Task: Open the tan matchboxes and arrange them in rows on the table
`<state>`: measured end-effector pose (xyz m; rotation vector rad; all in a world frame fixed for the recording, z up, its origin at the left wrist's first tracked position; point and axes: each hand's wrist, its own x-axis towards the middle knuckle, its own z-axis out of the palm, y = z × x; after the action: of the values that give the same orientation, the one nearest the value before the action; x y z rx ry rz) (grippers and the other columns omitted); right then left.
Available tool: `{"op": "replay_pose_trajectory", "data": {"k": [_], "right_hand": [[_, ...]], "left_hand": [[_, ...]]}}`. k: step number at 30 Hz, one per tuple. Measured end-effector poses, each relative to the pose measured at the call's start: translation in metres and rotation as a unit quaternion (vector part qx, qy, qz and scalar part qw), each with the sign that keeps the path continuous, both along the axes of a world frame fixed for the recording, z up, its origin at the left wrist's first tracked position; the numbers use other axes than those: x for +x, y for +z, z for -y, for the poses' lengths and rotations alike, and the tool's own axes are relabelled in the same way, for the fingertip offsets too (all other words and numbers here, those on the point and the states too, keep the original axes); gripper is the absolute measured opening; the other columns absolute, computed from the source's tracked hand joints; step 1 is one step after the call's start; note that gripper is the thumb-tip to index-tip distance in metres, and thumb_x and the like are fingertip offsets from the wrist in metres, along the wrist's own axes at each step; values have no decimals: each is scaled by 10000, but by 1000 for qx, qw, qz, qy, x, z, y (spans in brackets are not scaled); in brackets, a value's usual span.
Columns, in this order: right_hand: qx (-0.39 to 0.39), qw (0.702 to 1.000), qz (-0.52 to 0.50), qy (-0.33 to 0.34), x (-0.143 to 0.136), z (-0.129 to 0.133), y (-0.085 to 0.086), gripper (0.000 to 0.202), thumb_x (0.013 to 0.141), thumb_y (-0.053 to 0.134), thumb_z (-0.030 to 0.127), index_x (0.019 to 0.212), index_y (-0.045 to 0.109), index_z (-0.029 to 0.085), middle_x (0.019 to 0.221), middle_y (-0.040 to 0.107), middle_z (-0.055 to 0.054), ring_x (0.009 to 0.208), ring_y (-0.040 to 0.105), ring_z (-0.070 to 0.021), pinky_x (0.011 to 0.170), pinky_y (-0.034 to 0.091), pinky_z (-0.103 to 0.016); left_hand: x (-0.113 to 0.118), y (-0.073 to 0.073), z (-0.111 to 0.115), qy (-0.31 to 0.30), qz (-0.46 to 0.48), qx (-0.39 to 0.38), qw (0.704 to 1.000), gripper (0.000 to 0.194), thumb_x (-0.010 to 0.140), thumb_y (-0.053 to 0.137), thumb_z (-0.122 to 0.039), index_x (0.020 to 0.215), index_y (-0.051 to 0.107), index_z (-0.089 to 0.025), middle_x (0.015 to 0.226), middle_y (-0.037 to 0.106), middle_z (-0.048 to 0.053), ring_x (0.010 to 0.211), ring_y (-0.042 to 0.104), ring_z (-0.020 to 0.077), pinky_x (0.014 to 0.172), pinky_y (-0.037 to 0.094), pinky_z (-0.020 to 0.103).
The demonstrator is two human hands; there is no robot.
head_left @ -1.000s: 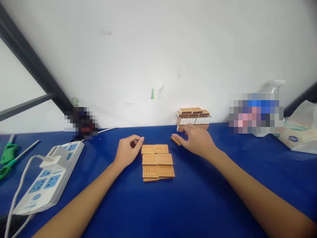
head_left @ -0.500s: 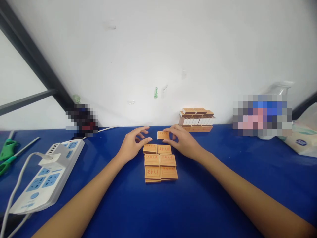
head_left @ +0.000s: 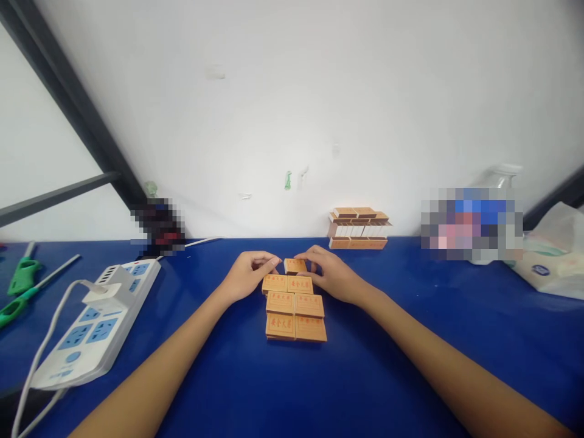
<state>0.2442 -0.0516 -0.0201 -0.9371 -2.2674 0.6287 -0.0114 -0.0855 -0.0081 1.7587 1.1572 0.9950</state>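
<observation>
Blue cloth covers a table (head_left: 365, 377) seen from above the person's two bare forearms. At its centre lie six small orange matchboxes (head_left: 295, 307), flat, in a grid two wide and three deep, edges touching; a sliver of further boxes shows under the near row. One more matchbox (head_left: 295, 265) sits at the far edge of the grid, pinched between both hands. The left hand (head_left: 249, 277) has its fingers curled narrow, fingertips touching that box's left end. The right hand (head_left: 333, 277) curls round the box's right end, fingers close together. Farther back and to the right, against the white wall, stands a small stack of matchboxes (head_left: 359, 228); their number is hard to count. On the left lies one white power strip (head_left: 98, 322) with blue sockets and a plug in it. At the far left edge lie two green-handled tools (head_left: 18, 286).
</observation>
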Motion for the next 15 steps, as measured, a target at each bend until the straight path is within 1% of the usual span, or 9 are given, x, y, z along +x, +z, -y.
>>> {"op": "replay_pose_trajectory", "data": {"k": [4, 6, 8, 10, 11, 12, 14, 15], "right_hand": [[-7, 1000, 16, 6, 5, 14, 4, 287, 946, 637, 316, 1211, 732, 259, 982, 619, -42, 766, 573, -161, 760, 509, -344], [-12, 999, 28, 9, 9, 18, 6, 285, 955, 632, 331, 1214, 729, 262, 969, 608, -37, 769, 578, -163, 752, 505, -339], [-8, 999, 35, 5, 10, 16, 11, 293, 952, 654, 361, 1216, 725, 255, 964, 604, -35, 766, 580, -165, 746, 502, -337], [4, 1000, 29, -9, 8, 9, 17, 310, 941, 683, 385, 1215, 719, 243, 968, 609, -36, 766, 583, -167, 760, 503, -344], [12, 1000, 24, -14, 5, 3, 21, 318, 936, 696, 388, 1214, 716, 235, 970, 611, -38, 770, 586, -169, 777, 506, -350], [20, 999, 19, -18, 2, -3, 24, 323, 931, 707, 380, 1215, 711, 226, 973, 611, -39, 775, 591, -171, 797, 509, -358], [35, 999, 16, -17, -6, -15, 26, 332, 916, 728, 327, 1225, 703, 209, 995, 609, -45, 780, 602, -170, 825, 515, -370], [42, 999, 17, -16, -9, -20, 25, 339, 909, 733, 298, 1233, 700, 203, 1015, 607, -50, 783, 606, -169, 833, 519, -373]], "left_hand": [[5, 1, 13, -22, -37, 7, 999, 381, 974, 577, -522, 986, 788, -206, 817, 769, 50, 678, 689, 184, 570, 519, 270], [6, 5, 17, -38, -57, 8, 998, 392, 994, 548, -514, 953, 786, -206, 817, 771, 48, 682, 689, 179, 586, 516, 270], [6, 11, 16, -45, -66, 9, 997, 392, 993, 551, -511, 907, 777, -202, 825, 771, 53, 684, 692, 177, 606, 525, 277], [6, 17, 8, -20, -67, 23, 997, 346, 965, 598, -504, 955, 772, -204, 842, 770, 58, 680, 690, 178, 631, 544, 298], [6, 19, 2, 3, -70, 42, 997, 327, 935, 646, -500, 1020, 768, -210, 868, 771, 59, 692, 689, 180, 657, 555, 313], [6, 20, -6, 27, -79, 68, 994, 349, 895, 701, -496, 1097, 758, -218, 908, 772, 59, 717, 690, 184, 691, 564, 328], [5, 19, -23, 51, -102, 118, 986, 506, 792, 814, -488, 1223, 726, -238, 1019, 767, 60, 790, 685, 190, 750, 569, 343], [5, 17, -30, 44, -103, 123, 986, 579, 758, 843, -480, 1268, 707, -243, 1065, 761, 62, 812, 682, 189, 757, 568, 340]]}}
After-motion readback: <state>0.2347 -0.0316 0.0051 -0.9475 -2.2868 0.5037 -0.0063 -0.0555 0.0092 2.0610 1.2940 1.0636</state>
